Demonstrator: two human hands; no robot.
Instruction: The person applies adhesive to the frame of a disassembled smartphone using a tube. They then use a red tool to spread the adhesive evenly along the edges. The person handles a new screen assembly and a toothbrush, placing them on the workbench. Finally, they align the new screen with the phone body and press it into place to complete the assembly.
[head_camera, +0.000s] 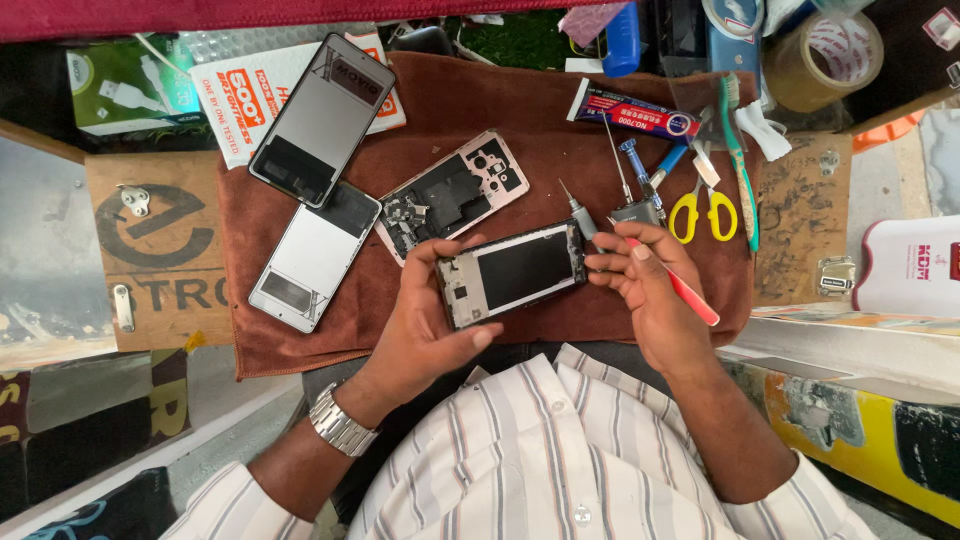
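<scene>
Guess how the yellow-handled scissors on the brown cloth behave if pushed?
The yellow-handled scissors lie flat on the brown cloth, so they probably drag rather than slide. Rigid and flat, they're unlikely to roll. A green toothbrush alongside would likely get nudged.

Phone parts and tools I count on the brown cloth

I see two phone screens (322, 118) at ten o'clock, one pink back frame (455, 193), one opened phone (512, 273) at centre, one yellow scissors (703, 212), one toothbrush (740, 160), one glue tube (635, 112) at one o'clock, one tape roll (825, 55).
</scene>
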